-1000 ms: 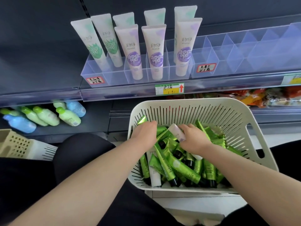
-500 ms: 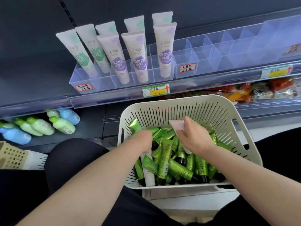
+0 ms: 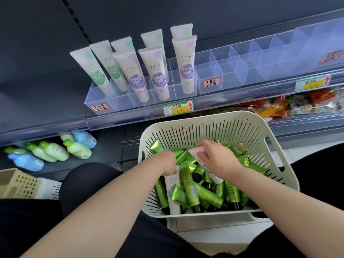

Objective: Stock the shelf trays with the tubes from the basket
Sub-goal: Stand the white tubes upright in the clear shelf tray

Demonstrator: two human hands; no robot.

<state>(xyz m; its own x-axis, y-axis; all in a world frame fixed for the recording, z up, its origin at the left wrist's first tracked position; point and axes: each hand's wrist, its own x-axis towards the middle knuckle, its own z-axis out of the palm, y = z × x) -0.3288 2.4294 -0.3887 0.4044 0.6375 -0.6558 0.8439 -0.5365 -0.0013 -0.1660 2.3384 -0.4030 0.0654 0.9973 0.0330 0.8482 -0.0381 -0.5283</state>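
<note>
A cream slotted basket (image 3: 260, 127) rests on my lap, filled with several small green tubes (image 3: 206, 194) and a few white tubes with purple labels. My right hand (image 3: 216, 157) grips one white-and-purple tube (image 3: 214, 175), which lies slanted across the pile. My left hand (image 3: 165, 162) is closed on the top end of another white-and-purple tube (image 3: 173, 194) at the basket's left side. Above, the clear divided shelf tray (image 3: 119, 101) holds several upright white tubes (image 3: 184, 66) with green or purple labels.
A second clear tray (image 3: 242, 69) to the right has several bare compartments. Green and blue bottles (image 3: 54, 149) lie on the lower shelf at left. A beige perforated crate (image 3: 16, 183) sits at far left. Orange snack packs (image 3: 297, 105) fill the lower shelf at right.
My right hand, after lifting the white tube's end, has lowered it back onto the pile. My left hand has closed on the other white tube. The view has shifted, so the shelf sits further right.
</note>
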